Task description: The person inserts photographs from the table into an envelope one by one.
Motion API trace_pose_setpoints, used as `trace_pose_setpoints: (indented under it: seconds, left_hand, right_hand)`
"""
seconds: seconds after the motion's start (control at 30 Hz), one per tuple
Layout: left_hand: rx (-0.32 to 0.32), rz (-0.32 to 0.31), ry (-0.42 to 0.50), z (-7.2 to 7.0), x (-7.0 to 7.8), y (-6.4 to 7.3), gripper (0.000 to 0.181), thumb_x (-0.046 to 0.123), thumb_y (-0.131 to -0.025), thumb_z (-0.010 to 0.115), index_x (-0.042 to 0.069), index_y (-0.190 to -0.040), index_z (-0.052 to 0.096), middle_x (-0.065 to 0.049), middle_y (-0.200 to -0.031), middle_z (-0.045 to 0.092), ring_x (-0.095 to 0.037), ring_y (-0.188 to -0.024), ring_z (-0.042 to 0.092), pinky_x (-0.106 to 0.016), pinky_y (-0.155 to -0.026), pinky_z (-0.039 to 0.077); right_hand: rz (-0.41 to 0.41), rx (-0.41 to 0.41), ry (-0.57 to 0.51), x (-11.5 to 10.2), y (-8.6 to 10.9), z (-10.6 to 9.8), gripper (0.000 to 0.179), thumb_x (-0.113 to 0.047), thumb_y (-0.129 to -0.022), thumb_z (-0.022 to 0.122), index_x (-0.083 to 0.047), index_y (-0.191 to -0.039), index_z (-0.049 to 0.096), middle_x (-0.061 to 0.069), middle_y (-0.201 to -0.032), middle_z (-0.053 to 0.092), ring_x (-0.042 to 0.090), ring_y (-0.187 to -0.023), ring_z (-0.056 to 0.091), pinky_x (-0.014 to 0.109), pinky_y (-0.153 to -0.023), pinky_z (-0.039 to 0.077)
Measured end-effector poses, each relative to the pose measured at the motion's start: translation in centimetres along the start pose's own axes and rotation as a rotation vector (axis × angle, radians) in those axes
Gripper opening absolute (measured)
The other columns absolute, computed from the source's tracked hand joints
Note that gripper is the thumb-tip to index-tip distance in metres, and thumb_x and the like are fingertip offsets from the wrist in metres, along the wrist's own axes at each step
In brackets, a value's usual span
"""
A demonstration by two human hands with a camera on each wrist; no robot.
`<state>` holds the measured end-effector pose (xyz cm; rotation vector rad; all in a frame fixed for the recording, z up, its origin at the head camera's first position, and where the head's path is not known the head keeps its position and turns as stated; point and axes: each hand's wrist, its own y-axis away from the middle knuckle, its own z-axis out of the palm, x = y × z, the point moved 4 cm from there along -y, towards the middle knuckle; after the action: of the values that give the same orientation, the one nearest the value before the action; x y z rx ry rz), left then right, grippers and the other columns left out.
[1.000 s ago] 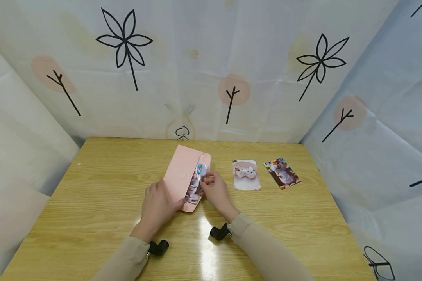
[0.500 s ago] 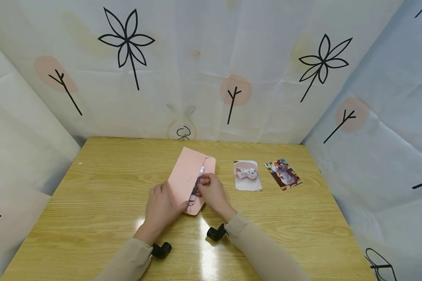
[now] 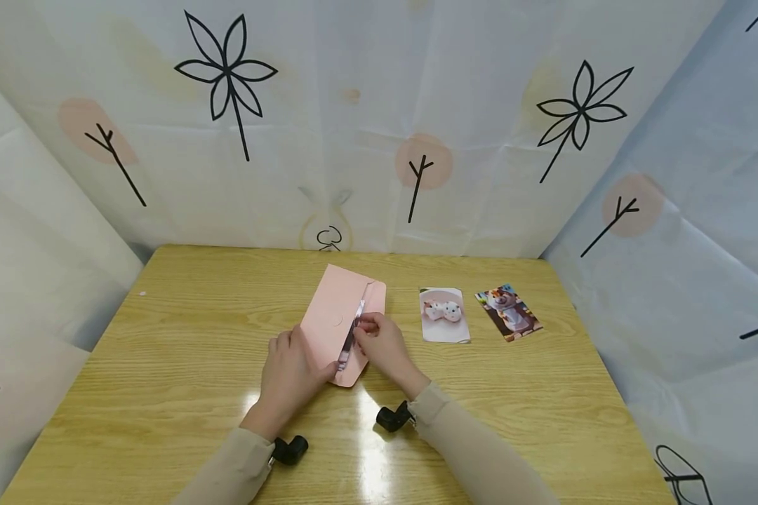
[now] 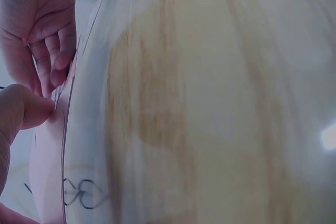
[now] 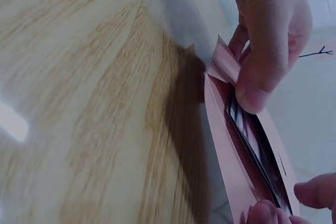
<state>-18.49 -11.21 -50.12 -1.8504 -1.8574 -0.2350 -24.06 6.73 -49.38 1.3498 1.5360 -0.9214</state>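
Observation:
A pink envelope (image 3: 331, 301) is held at an angle over the table, its long opening towards the right. The left hand (image 3: 290, 372) grips its lower left side, thumb on the front panel near the bottom corner. A photo (image 3: 348, 342) sits mostly inside, only a narrow strip showing; in the right wrist view its glossy edge (image 5: 247, 135) lies between the pink panels. At the opening, the right hand (image 3: 384, 345) has curled fingers and pinches the photo's exposed edge. Its thumb (image 5: 254, 95) dips into the slot in the right wrist view, partly hiding the contact.
Two more photos lie to the right: one with white spotted figures (image 3: 442, 314), one of a bear-like animal (image 3: 509, 312). The wooden table (image 3: 183, 379) meets a patterned white curtain (image 3: 354, 91) behind and at both sides.
The photo has slid leftward deeper into the envelope, leaving a thin strip visible. The envelope and left hand shifted slightly right, and the right hand moved left to the opening.

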Motion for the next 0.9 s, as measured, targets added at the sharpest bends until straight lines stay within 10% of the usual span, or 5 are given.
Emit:
trace_pose_setpoints:
  seconds: [0.5, 0.9]
  left_hand:
    - [-0.056, -0.03, -0.013, 0.0, -1.0, 0.0, 0.101, 0.055, -0.067, 0.077, -0.014, -0.131, 0.042, -0.031, -0.119, 0.048, -0.044, -0.112, 0.041, -0.052, -0.09, 0.041]
    - [-0.045, -0.019, -0.007, -0.3, -1.3, 0.1, 0.098, 0.053, -0.068, 0.078, -0.016, -0.129, 0.042, -0.032, -0.118, 0.048, -0.045, -0.113, 0.042, -0.052, -0.093, 0.039]
  right_hand:
    - [-0.049, -0.031, -0.028, 0.8, 0.1, -4.8, 0.051, -0.035, -0.091, 0.067, -0.002, -0.128, 0.055, 0.01, -0.104, 0.063, 0.029, -0.085, 0.063, 0.036, -0.068, 0.051]
    - [0.022, 0.153, 0.12, 3.9, -0.4, -11.6, 0.066, -0.054, -0.083, 0.069, -0.006, -0.126, 0.055, 0.008, -0.104, 0.062, 0.022, -0.09, 0.059, 0.035, -0.072, 0.05]
